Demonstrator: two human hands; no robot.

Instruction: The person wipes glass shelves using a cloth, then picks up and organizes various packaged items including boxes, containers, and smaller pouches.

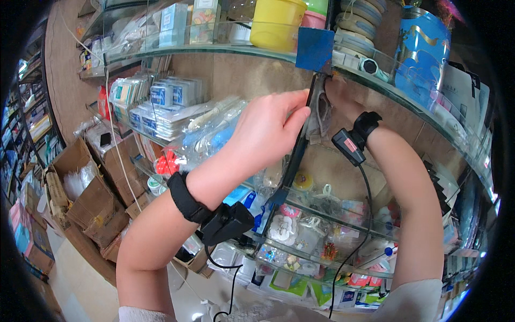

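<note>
- The person's left hand (273, 123) is raised to the black shelf upright (302, 144), its thumb and fingers at the edge; the far side of the grip is hidden, so whether it clamps the upright or part of the cloth cannot be told.
- The right hand (341, 98) reaches in on the other side of the upright, beneath the upper glass shelf (209, 50). It is dim and blurred, its fingers near the top of the cloth; whether they are closed on it cannot be told.
- The crumpled grey cloth (320, 115) hangs alongside the upright, between the two hands and just below a blue square plate (314, 49).
- Each wrist wears a black strap with a small black device: the left device (228, 222) and the right device (348, 146) both trail dark cables.
- On the upper shelf stand a yellow plastic tub (276, 26) and, farther right, a blue cylindrical tin (421, 56) with gold decoration.
- Left of the upright, the middle level bears stacked flat packages (161, 121) and clear plastic bags; right of it, lower tiers carry small packaged trinkets (284, 228).
- An open cardboard box (99, 228) sits at lower left, near the shelving.
</note>
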